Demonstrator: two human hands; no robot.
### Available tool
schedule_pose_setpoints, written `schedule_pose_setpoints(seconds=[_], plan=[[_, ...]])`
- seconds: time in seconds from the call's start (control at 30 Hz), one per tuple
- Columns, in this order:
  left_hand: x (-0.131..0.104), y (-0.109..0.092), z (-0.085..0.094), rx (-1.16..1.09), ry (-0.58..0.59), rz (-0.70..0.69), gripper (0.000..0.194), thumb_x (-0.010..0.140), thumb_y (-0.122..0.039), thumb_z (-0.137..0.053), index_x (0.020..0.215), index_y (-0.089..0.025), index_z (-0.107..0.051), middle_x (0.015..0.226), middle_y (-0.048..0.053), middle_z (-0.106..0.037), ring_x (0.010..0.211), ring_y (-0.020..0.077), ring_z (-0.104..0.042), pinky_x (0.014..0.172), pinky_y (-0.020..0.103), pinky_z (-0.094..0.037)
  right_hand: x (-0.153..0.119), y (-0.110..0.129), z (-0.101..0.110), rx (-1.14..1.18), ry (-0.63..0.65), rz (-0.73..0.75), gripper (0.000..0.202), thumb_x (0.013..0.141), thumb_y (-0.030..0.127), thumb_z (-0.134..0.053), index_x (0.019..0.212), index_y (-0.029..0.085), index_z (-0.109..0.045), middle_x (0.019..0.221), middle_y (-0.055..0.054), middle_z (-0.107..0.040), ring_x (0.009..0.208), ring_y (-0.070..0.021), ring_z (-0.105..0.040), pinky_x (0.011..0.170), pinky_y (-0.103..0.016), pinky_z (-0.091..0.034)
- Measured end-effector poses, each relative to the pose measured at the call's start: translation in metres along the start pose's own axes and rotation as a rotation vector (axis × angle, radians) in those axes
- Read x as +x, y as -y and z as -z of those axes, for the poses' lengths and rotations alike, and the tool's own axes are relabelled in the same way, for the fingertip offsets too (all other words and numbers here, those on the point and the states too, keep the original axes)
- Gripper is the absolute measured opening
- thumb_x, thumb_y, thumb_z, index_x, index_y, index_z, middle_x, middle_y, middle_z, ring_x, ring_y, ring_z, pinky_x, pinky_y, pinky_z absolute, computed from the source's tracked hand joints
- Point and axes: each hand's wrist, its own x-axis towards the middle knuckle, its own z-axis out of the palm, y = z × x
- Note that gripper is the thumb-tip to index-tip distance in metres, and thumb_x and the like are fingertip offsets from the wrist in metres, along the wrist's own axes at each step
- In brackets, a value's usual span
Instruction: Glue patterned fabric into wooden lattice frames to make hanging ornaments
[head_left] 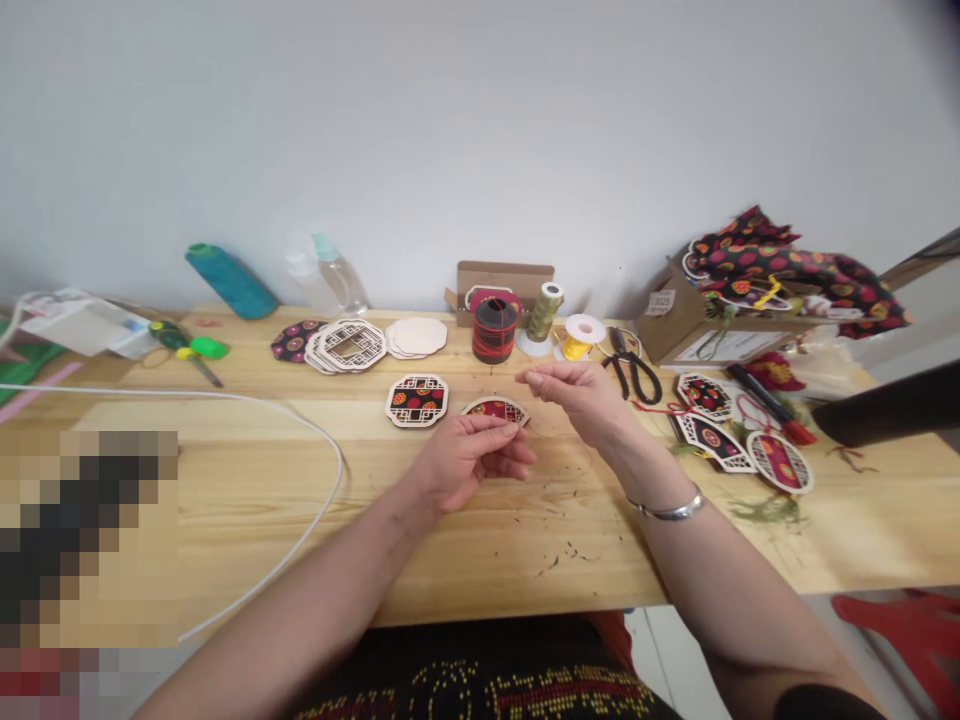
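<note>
My left hand (480, 460) hovers over the table with thumb and forefinger pressed together and the other fingers curled. My right hand (574, 395) is raised to its right, also in a pinch. Whatever either pinch holds is too fine to make out. Just behind my left fingers lies a curved wooden lattice ornament (495, 409) with red patterned fabric, partly covered by that hand. To its left is an octagonal lattice ornament (417, 401) with dark flowered fabric. A spool of red cord (493, 332) stands beyond my hands.
Behind are a green thread cone (544, 313), a yellow spool (581, 338) and black-handled snips (634, 370). Finished ornaments (780, 461) and a fabric-filled cardboard box (675, 310) sit right. Stacked lattice frames (351, 346) lie left; a white cable (339, 460) curves across the table.
</note>
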Motion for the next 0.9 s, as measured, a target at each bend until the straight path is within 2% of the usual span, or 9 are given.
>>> schedule_pose_setpoints(seconds=[0.2,0.5,0.67,0.9], plan=[[0.001,0.0,0.001,0.038,0.019,0.054,0.012,0.074,-0.02,-0.072,0.075,-0.008,-0.073,0.059,0.008,-0.071,0.049,0.0135,-0.066,0.053,0.023,-0.052,0.004,-0.003,0.006,-0.042,-0.042,0.003,0.019,0.066,0.038,-0.075,0.075,0.021,-0.076,0.064,0.001,-0.065,0.059,-0.0097,-0.046,0.059,-0.027,-0.037],[0.001,0.001,0.0,0.064,0.016,0.074,0.01,0.076,-0.016,-0.069,0.07,-0.008,-0.071,0.059,0.008,-0.07,0.05,0.0134,-0.066,0.054,0.024,-0.052,0.005,-0.003,0.008,-0.09,-0.039,0.02,0.022,0.067,0.042,-0.074,0.076,0.021,-0.076,0.062,0.001,-0.063,0.057,-0.0095,-0.043,0.055,-0.027,-0.035],[0.001,0.002,0.001,0.083,0.012,0.062,0.01,0.075,-0.016,-0.07,0.07,-0.008,-0.071,0.058,0.006,-0.069,0.049,0.0119,-0.064,0.051,0.022,-0.05,0.004,0.002,0.016,-0.206,0.059,0.035,0.023,0.066,0.041,-0.075,0.074,0.019,-0.076,0.067,-0.002,-0.068,0.061,-0.0108,-0.049,0.059,-0.028,-0.039],[0.001,0.003,0.0,0.138,-0.01,0.042,0.011,0.072,-0.02,-0.074,0.07,-0.01,-0.072,0.055,0.004,-0.066,0.048,0.0096,-0.059,0.05,0.021,-0.046,0.0,0.017,0.031,-0.427,0.217,0.065,0.017,0.072,0.037,-0.071,0.072,0.02,-0.075,0.07,-0.002,-0.071,0.065,-0.0132,-0.056,0.062,-0.03,-0.043]])
